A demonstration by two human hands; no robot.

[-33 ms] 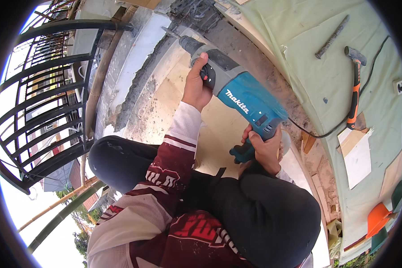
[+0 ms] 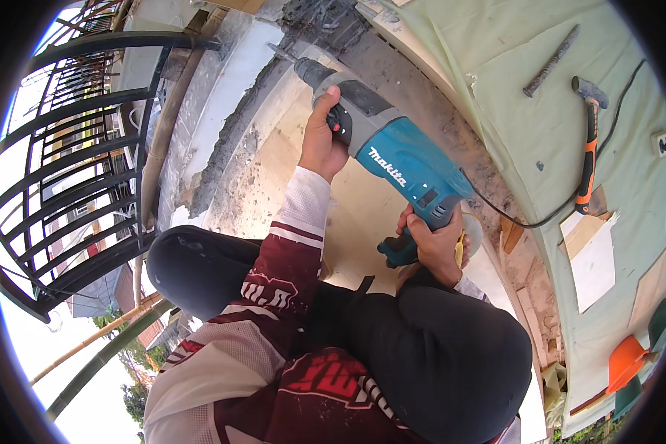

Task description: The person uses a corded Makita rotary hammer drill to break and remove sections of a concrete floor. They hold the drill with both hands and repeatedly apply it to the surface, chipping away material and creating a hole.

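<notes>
Teal-and-grey power drill: head view, slantwise beyond dark-trousered legs. Bit toward upper left, near broken-edged white surface; contact unclear. Left hand clasped about grey front housing, fingers mostly hidden. Right hand wrapped round rear handle. Hammer, rough rod on pale green sheet, right.

Building site, open-air on one side. Chipped, ragged mortar right by me, grit scattered around it. Black metal railing along the open side; a bamboo pole, trees and daylight beyond. Green sheeting laid out, hammer and rough metal rod on it. Corded power drill in hand, power socket off right.
</notes>
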